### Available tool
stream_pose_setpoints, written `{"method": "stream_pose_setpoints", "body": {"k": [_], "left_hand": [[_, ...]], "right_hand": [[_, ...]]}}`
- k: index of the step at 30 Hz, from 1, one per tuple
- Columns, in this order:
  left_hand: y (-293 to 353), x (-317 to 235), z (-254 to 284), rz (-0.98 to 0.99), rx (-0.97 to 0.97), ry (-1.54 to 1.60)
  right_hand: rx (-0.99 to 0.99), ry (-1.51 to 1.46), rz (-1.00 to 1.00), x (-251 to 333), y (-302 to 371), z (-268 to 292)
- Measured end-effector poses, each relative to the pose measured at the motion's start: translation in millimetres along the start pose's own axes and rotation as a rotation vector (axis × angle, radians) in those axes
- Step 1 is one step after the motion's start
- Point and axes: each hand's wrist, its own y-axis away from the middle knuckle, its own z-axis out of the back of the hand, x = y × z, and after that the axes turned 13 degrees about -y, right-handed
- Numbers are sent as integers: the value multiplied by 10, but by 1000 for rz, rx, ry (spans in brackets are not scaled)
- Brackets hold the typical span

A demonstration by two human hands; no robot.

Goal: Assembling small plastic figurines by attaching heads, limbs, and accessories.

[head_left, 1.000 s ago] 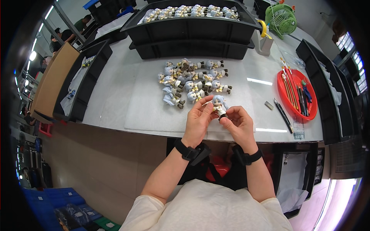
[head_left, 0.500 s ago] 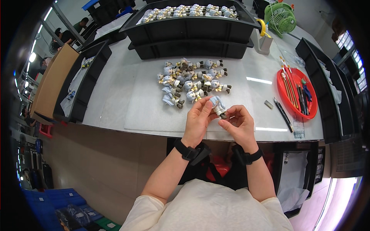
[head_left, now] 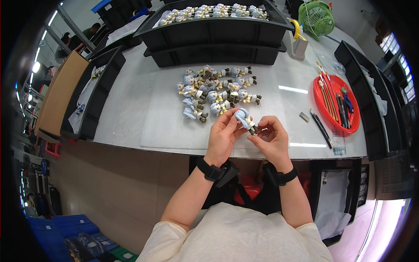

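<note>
Between my two hands, above the front edge of the table, is a small figurine point(head_left: 242, 117) with pale blue hair, a white outfit and dark boots. My left hand point(head_left: 224, 135) pinches it at the hair and upper body. The fingers of my right hand point(head_left: 272, 136) are closed about the boots at its lower end. It tilts, head toward the upper left. Just beyond my hands, several similar figurines point(head_left: 212, 96) lie in a loose cluster on a pale sheet point(head_left: 163, 118).
A black crate point(head_left: 214, 37) full of figurines stands at the back. To the right, a red tray point(head_left: 317, 98) holds brushes and tools, with a black pen-shaped tool point(head_left: 321, 127) and a small grey block point(head_left: 304, 116) nearby. Black bins point(head_left: 104, 89) flank the table. A green fan point(head_left: 316, 19) stands far right.
The figurine has been turned in my fingers, so more of the back of its hair shows. Both hands have shifted very slightly. The cluster on the table is unchanged.
</note>
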Motion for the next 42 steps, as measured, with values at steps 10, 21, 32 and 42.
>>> {"method": "stream_pose_setpoints", "body": {"k": [10,21,32,42], "left_hand": [[2,-12,15,13,31,25],[-7,-4,18,29,24,36],[9,-34,0,35,8,51],[6,-35,1,40,13,73]], "right_hand": [[26,2,-44,10,2,-4],[26,27,-49,31,7,-13],[24,14,-51,38,7,-22],[19,1,-56,24,10,-18]]}}
